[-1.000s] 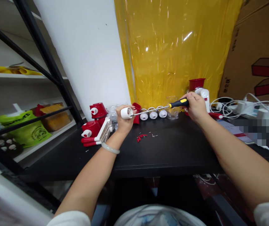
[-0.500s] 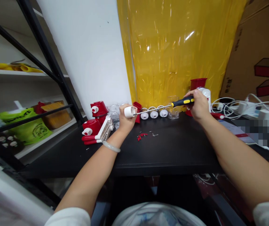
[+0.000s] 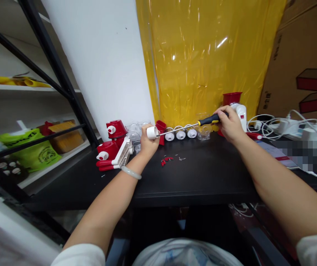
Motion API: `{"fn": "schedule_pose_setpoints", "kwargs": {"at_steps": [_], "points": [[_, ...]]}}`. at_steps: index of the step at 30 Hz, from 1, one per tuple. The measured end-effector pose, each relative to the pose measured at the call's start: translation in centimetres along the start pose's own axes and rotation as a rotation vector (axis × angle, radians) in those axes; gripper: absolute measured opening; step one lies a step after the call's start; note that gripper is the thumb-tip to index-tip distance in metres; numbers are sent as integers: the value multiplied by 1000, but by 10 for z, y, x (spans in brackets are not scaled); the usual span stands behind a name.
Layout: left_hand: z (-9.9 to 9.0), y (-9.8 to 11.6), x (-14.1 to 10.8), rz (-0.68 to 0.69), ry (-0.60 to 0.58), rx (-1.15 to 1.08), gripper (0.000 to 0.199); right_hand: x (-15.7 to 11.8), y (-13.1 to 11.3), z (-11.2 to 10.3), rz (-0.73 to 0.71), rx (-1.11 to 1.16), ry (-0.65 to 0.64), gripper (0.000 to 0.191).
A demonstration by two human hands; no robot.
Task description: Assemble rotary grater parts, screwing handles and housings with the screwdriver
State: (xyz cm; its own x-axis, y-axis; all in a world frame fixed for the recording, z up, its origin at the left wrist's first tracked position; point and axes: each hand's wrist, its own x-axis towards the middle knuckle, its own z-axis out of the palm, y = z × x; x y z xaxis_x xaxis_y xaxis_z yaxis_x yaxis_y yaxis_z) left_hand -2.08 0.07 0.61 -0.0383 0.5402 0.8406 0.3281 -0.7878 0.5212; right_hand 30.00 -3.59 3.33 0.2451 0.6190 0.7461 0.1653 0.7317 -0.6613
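Note:
My left hand (image 3: 148, 146) is closed around a white cylindrical plastic part (image 3: 152, 132), its hollow end turned to the right. My right hand (image 3: 229, 123) grips the dark handle of a black-and-yellow screwdriver (image 3: 208, 120). The long metal shaft runs left, and its tip reaches the opening of the white part; whether it touches a screw inside cannot be seen. Below the hands, small red pieces (image 3: 166, 160) and several small screws (image 3: 182, 159) lie on the black table (image 3: 203, 177).
Red-and-white plastic assemblies (image 3: 111, 147) stand at the left, beside clear plastic parts (image 3: 134, 131). Several round white-ended pieces (image 3: 180, 135) line the back. A red-and-white device (image 3: 232, 99) is behind my right hand. White cables and chargers (image 3: 315, 133) crowd the right. A shelf (image 3: 36, 88) borders the left.
The right hand has turned slightly on the screwdriver handle, and less of the yellow grip shows. The left hand keeps the white part in nearly the same place.

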Motion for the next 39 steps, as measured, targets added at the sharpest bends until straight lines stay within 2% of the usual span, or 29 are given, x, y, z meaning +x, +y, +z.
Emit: {"fn": "schedule_pose_setpoints", "kwargs": {"at_steps": [3,7,13,16,21,26,33,37,39], "points": [[1,-5,0,85,46,24,44,-3,-6,-1,26,-49,-31,36],[2,-10,0,115,61,18,45,-6,-13,-1,51,-116,-35,46],[4,-13,1,192,98,-24,46,-4,-8,1,-33,-111,-20,39],[3,-12,1,193,95,-2,45,-2,-3,1,-25,-60,-13,33],[2,-9,2,216,113,-4,43,-2,-2,2,41,72,-85,29],[2,-5,0,146,66,15,43,-2,-10,2,89,224,-110,24],[5,0,0,49,-5,68,44,2,-5,1,131,238,-102,23],[6,5,1,-19,-57,82,43,4,13,-1,246,121,-59,44],[5,10,2,-37,-82,136,42,4,20,-3,289,52,-90,48]]}}
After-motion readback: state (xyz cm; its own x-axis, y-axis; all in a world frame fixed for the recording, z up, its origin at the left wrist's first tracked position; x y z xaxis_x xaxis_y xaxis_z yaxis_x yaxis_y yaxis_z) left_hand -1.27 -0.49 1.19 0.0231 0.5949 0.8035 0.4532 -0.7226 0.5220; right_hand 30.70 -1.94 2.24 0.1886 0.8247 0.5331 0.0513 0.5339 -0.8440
